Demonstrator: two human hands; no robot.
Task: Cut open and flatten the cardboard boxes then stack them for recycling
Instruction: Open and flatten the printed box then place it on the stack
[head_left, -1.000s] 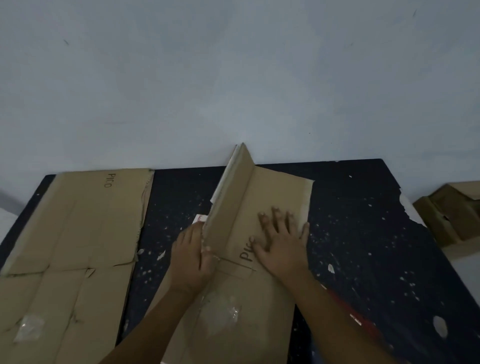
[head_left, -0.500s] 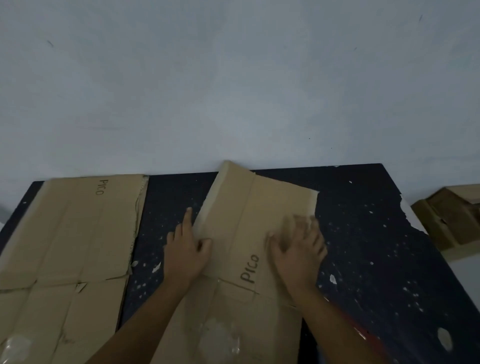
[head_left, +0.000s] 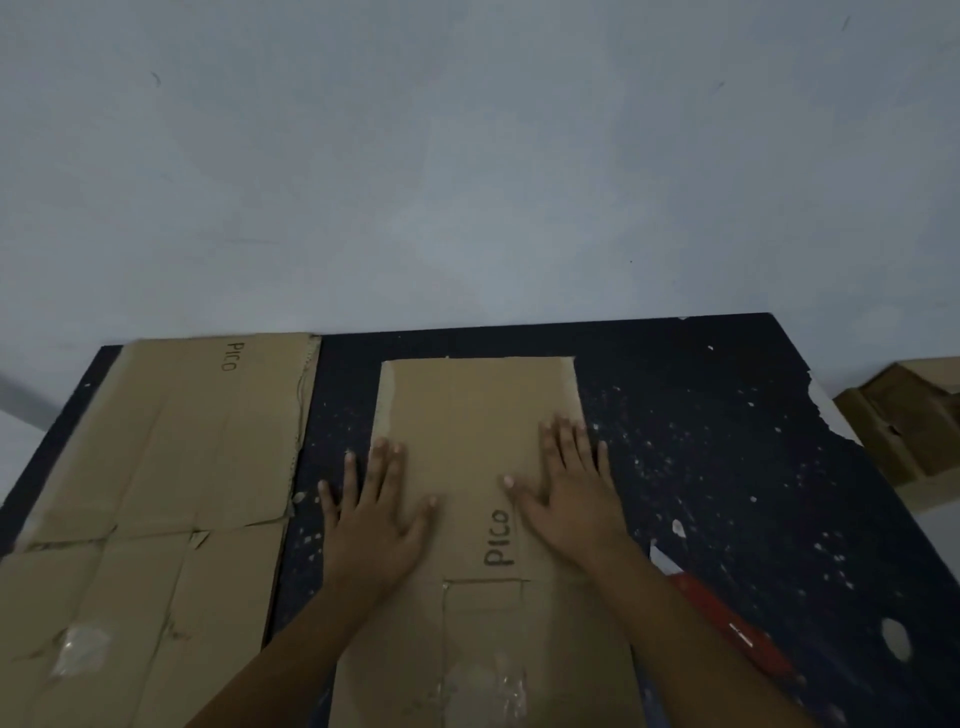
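A flattened brown cardboard box marked "PICO" lies flat in the middle of the dark table. My left hand presses on its left edge with straight, spread fingers, partly over the table. My right hand presses flat on its right side, fingers spread. Clear tape shows on the sheet's near part. A second flattened cardboard box, also marked "PICO", lies on the table's left side.
A red-handled cutter lies on the table just right of my right forearm. More folded cardboard sits beyond the table's right edge. A pale wall runs behind the table. White specks and chips dot the table top.
The left flap that stood upright a second ago now lies flat. Both hands have spread out and slid apart over the sheet, which now sits square to the table.
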